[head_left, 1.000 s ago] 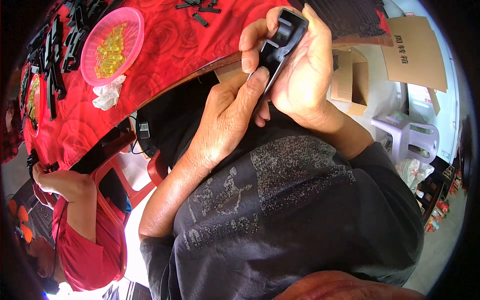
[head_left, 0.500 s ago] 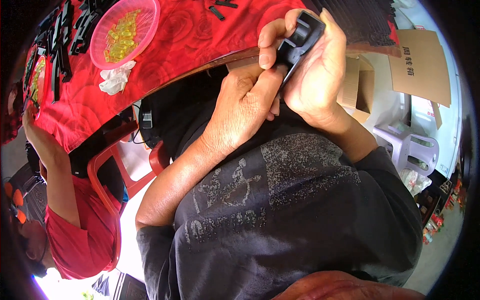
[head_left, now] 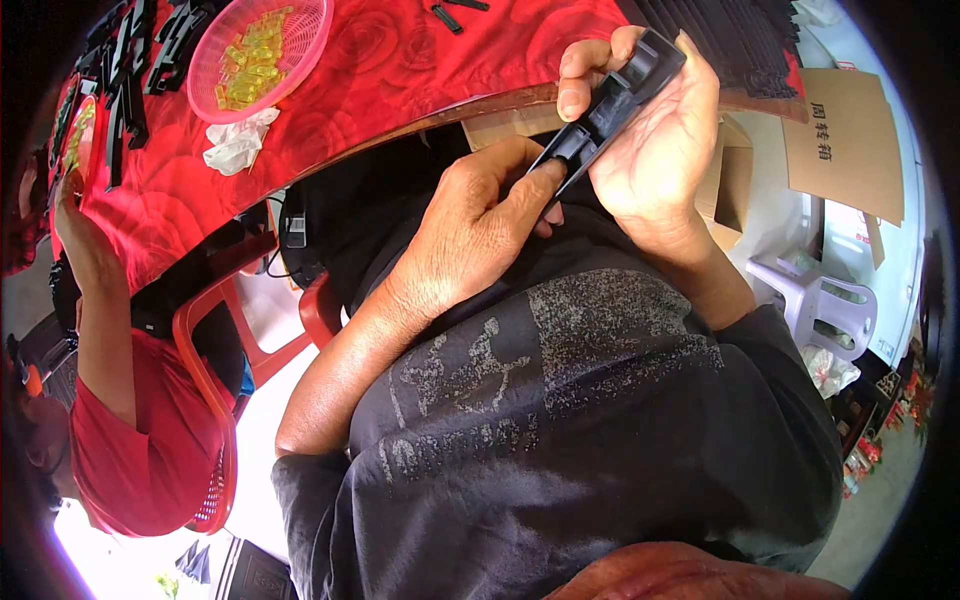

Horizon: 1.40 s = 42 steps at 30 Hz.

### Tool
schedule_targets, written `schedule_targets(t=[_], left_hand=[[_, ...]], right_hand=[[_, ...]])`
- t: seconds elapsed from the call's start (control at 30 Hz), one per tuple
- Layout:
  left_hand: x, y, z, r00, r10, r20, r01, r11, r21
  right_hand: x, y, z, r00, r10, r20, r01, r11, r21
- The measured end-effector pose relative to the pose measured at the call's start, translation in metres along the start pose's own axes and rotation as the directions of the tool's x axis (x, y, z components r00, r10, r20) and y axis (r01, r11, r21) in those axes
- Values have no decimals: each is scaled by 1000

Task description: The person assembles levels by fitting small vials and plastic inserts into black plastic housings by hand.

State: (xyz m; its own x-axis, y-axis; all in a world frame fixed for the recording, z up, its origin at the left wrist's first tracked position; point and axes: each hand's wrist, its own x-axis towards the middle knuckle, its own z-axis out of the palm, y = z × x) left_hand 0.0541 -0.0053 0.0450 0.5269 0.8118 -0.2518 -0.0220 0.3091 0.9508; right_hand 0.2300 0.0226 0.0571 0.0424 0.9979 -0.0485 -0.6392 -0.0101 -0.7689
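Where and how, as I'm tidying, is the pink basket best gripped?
Probably grip the pink basket by its curved right rim, from the right: that side is away from the crumpled white tissue. Keep it level; yellow pieces lie inside.

Downward view from head height (fisheye)

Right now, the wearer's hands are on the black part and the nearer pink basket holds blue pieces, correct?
Not quite: the head view shows yellow pieces in the nearer pink basket, not blue. The left hand and right hand are on the black part, as you say.
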Motion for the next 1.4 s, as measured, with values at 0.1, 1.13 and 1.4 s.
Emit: schedule_targets(t=[0.1,1.13,1.4], left_hand=[[0,-3,-4,1000,-6,12,6,1000,-5],[37,52,58,1000,-26,-3,26,981,194],[39,72,80,997,-15,80,-3,977,213]], right_hand=[[-1,3,2,1000,-13,12,13,1000,-4],[11,-74,-17,998,-59,-12,59,997,48],[19,-124,-19,1000,5,-8,-4,994,110]])
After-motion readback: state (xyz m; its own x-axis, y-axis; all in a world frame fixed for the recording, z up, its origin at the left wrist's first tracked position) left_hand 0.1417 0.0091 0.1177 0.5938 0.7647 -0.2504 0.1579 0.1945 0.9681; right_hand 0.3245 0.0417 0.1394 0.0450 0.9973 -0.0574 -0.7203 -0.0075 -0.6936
